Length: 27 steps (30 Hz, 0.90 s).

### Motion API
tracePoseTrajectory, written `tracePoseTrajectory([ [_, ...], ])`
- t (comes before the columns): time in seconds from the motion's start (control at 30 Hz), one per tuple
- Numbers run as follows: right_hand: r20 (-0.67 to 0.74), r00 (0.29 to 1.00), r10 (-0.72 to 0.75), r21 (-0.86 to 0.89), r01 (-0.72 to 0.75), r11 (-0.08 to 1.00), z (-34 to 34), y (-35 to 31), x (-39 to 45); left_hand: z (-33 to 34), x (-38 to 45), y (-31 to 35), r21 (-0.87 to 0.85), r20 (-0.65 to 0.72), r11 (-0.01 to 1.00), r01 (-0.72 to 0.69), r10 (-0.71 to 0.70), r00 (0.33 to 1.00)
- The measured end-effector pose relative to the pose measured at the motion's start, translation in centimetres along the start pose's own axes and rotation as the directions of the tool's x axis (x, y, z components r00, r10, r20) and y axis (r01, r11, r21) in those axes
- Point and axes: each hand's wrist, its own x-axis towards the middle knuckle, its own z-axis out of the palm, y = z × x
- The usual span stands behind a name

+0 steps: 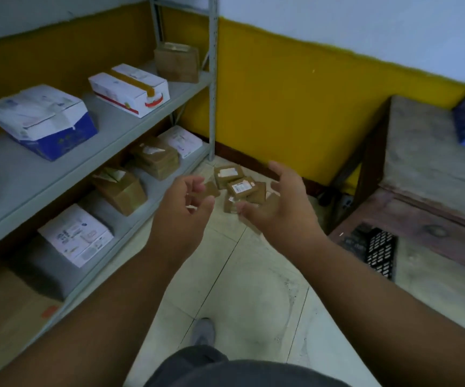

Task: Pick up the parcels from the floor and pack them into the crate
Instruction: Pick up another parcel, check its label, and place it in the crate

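Both hands, left and right, reach out spread and empty above brown parcels on the floor.

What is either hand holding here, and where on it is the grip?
Nothing. The left hand and right hand are both out, fingers loosely curved, empty, above the pile of parcels on the floor.

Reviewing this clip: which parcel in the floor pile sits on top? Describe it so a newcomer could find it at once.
Start at the yellow wall in the corner, right of the grey metal shelving. Below it, on the tiled floor between the two outstretched hands, lies a pile of small brown parcels. The topmost parcel lies tilted across the others at the pile's centre, white label facing up.
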Motion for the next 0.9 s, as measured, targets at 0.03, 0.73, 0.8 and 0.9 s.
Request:
tracePoseTrajectory([
  [0.03,-0.016,1.0,0.026,-0.022,-0.026,0.999,-0.2,-0.1,1.9,0.1,2.5,-0.1,0.003,0.023,1.0,-0.011,0.011,1.0],
  [0.73,0.041,0.992,0.117,-0.093,-0.113,0.989,2.1,9.5,36.4,10.6,37.6,-1.7,0.081,0.202,0.996,-0.042,0.025,0.979],
  [0.8,0.081,0.991,0.11,-0.097,-0.102,0.99,3.5,10.1,41.3,10.6,41.1,-2.0,0.115,0.167,0.993,-0.022,0.002,0.986],
  [0.9,0.104,0.992,0.071,-0.074,-0.064,0.995,5.4,10.2,47.4,10.5,45.8,-2.4,0.136,0.148,0.99,0.03,-0.05,0.988],
])
